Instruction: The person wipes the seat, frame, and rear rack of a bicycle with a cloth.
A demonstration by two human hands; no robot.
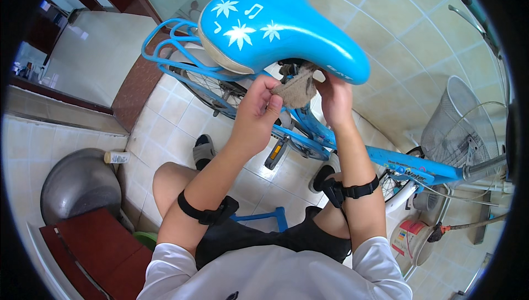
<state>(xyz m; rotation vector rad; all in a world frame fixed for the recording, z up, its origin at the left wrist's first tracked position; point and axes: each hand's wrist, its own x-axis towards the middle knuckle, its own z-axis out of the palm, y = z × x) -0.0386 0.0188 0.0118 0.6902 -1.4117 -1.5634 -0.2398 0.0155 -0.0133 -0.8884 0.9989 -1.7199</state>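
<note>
A bicycle with a blue frame (pixel 384 157) stands across the tiled floor before me. Its blue saddle (pixel 268 23) bears white leaves and music notes. Under the saddle hangs a grey-brown cloth (pixel 295 89), touching the metal fittings there. My left hand (pixel 260 114) pinches one edge of this cloth between thumb and fingers. On the other side, my right hand (pixel 337 97) is raised beneath the saddle's nose, beside the cloth. Its fingertips are hidden by the saddle, so I cannot see what they grip.
The bicycle's rear rack (pixel 177 47) juts to the left, and its pedal (pixel 277 153) points towards me. A wire basket (pixel 442 122) and a white bucket (pixel 409 240) are on the right. At left lie a grey basin (pixel 80 186) and a small bottle (pixel 117 157).
</note>
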